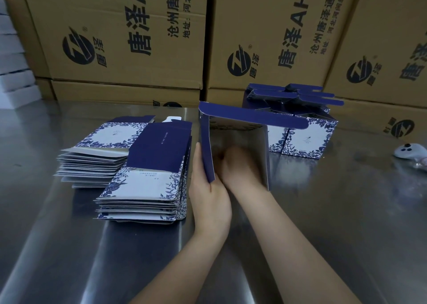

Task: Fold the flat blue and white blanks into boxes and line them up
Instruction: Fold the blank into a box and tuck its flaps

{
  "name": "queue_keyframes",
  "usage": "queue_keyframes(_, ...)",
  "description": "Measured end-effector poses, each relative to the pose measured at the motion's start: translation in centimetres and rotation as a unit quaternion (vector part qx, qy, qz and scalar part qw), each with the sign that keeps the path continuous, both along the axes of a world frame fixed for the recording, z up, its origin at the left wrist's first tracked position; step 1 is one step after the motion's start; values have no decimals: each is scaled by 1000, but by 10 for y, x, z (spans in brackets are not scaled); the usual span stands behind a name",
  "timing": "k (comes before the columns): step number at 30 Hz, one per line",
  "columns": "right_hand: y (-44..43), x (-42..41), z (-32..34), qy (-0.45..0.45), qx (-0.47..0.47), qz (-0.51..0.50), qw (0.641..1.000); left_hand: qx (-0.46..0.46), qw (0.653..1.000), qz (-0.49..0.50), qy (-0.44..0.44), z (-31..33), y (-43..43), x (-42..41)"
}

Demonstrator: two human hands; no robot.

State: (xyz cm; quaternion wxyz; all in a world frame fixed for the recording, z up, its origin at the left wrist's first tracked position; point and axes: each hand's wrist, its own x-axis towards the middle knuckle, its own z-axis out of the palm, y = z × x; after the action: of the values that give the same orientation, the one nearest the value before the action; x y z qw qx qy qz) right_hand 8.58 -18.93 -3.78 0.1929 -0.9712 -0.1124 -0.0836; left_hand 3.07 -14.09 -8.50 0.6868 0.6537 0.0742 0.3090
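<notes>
A blue and white box (240, 121) stands half formed at the table's middle, its open end facing me and its dark blue flaps spread. My left hand (208, 195) grips the box's left blue flap from outside. My right hand (240, 165) reaches inside the box, fingers curled and blurred against the inner wall. Two stacks of flat blanks lie to the left: a near stack (143, 188) and a farther stack (99, 156). Several folded boxes (302, 137) stand in rows behind and to the right, flaps up.
The work surface is a shiny steel table (323, 211). Large brown cartons (129, 38) form a wall along the back. A white controller-like device (409, 152) lies at the right edge. White boxes (13, 72) are stacked at the far left.
</notes>
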Motion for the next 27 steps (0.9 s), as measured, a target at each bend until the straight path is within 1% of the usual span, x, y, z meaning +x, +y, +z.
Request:
queue_keyframes(2,-3,2,0,-14,44,-57,997,5,1000,7,8,0,0,0)
queue_keyframes(3,-4,3,-1,-8,48,-70,996,9,1000,7,11,-1,0,0)
queue_keyframes(4,-5,3,-1,7,43,-69,997,12,1000,4,14,-1,-1,0)
queue_keyframes(6,-6,2,0,42,-7,-39,998,17,1000,-4,21,-2,-2,0)
queue_keyframes(8,-7,3,1,48,-34,-19,998,21,999,-6,24,-3,-2,0)
queue_keyframes(10,-7,7,2,64,-17,-25,998,27,999,-8,21,-3,-2,1)
queue_keyframes(13,-6,9,1,51,31,-56,997,32,999,-7,17,-4,-1,2)
queue_keyframes(15,-6,6,1,15,63,-68,996,35,999,1,14,-4,0,2)
queue_keyframes(17,-4,0,5,-17,68,-66,995,33,999,11,12,-3,0,2)
queue_keyframes(20,-1,-10,13,-43,116,-28,992,26,999,19,13,0,2,3)
queue_keyframes(22,-1,-20,17,-93,147,1,985,17,1000,15,13,3,5,4)
queue_keyframes(23,-1,-26,19,-134,165,17,977,15,1000,13,13,4,8,5)
queue_keyframes(24,-2,-34,22,-183,191,39,964,17,1000,14,16,5,10,6)
queue_keyframes(25,-4,-42,27,-239,221,69,943,20,999,15,20,7,12,7)
queue_keyframes(27,-9,-54,37,-355,265,142,885,24,999,19,22,9,14,7)
